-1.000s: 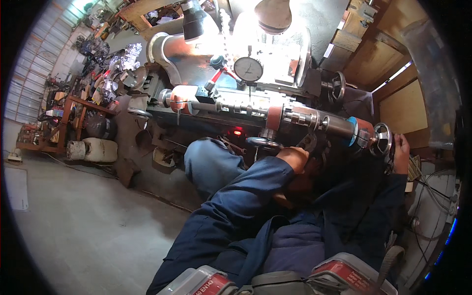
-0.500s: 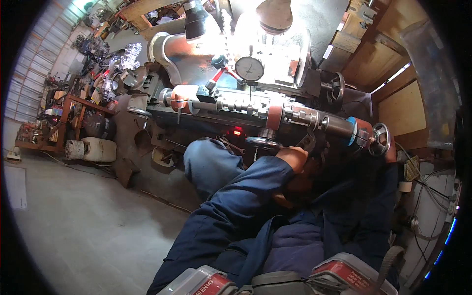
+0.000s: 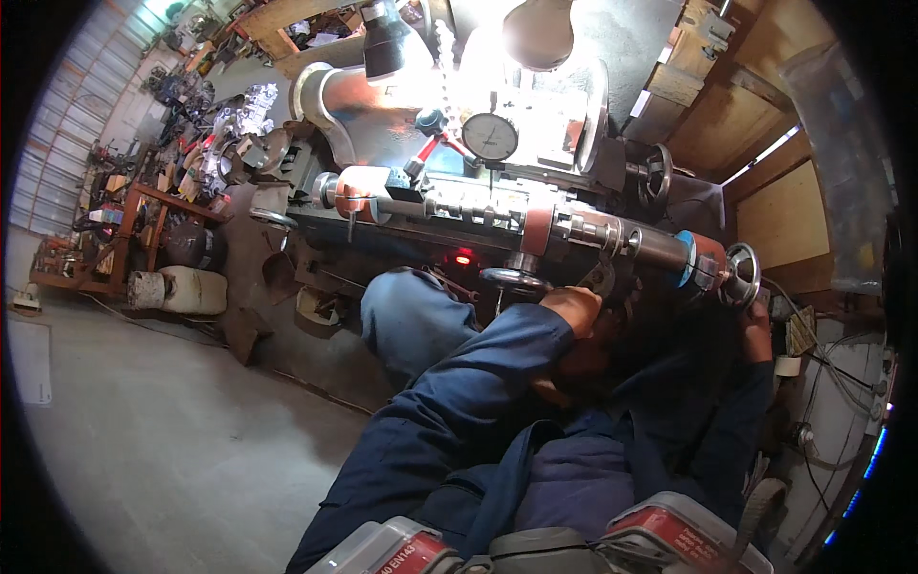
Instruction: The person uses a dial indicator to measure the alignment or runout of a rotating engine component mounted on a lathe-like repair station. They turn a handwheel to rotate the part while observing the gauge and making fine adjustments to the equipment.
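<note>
A shiny shaft with several stepped, offset sections, like a crankshaft [image 3: 478,209], lies across a long machine. A round dial gauge [image 3: 490,137] stands above it, its stem reaching down to the shaft, beside the red arms of a holder [image 3: 427,153]. My left hand [image 3: 576,308] is closed at a dark metal piece [image 3: 601,278] just below the shaft; its grip is partly hidden. At the machine's right end, my right hand [image 3: 755,330] grips the lower rim of a chrome handwheel [image 3: 741,274], its fingertips partly hidden.
Another handwheel [image 3: 514,278] sticks out near my left forearm. Two lamps [image 3: 390,43] hang over the machine. Wooden boards [image 3: 775,215] stand at the right, near hanging cables [image 3: 832,373]. Metal parts [image 3: 215,143] are heaped at the far left beside a pale canister [image 3: 196,290].
My right hand has shifted down along the handwheel's rim, and its forearm has come down with it. My left hand stays where it was. The view has shifted slightly.
</note>
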A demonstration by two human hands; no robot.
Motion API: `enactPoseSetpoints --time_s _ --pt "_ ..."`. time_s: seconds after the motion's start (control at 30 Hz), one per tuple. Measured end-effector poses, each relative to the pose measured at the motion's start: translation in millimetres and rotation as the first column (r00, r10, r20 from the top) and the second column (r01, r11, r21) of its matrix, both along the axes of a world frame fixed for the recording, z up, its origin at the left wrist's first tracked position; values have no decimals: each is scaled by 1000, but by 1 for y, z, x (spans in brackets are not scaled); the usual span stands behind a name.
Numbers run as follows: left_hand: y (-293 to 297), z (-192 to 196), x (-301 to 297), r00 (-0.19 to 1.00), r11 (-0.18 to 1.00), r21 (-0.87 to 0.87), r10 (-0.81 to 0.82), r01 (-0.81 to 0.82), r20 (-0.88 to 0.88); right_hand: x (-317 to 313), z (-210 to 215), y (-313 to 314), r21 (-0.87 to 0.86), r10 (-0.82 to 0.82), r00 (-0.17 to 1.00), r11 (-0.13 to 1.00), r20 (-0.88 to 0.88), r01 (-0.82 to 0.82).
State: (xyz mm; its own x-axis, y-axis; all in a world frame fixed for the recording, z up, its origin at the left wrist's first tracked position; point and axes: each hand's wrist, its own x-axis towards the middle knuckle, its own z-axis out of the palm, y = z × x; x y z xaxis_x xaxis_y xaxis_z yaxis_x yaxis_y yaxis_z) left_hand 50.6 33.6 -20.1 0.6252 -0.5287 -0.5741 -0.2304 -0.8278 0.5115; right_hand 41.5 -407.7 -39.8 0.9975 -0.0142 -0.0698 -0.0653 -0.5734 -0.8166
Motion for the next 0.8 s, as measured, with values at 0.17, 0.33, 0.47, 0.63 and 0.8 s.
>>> enactPoseSetpoints --time_s 0.17,0.33,0.47,0.63,0.8 --pt "0 7 1 1000 1000 14 21 -21 -21 -15 52 47 311 -51 997 948 -63 68" --pt "2 9 0 1000 1000 -13 10 -10 -2 -15 72 34 206 -213 939 940 -270 272" --pt "1 5 0 999 1000 19 4 -4 -33 -4 107 74 139 -134 989 980 -65 141" --pt "-2 11 2 997 999 11 40 -39 -67 -6 177 142 -351 57 953 935 298 54" --pt "4 11 2 998 999 -7 33 -33 -58 35 205 223 -200 173 894 975 413 -96"
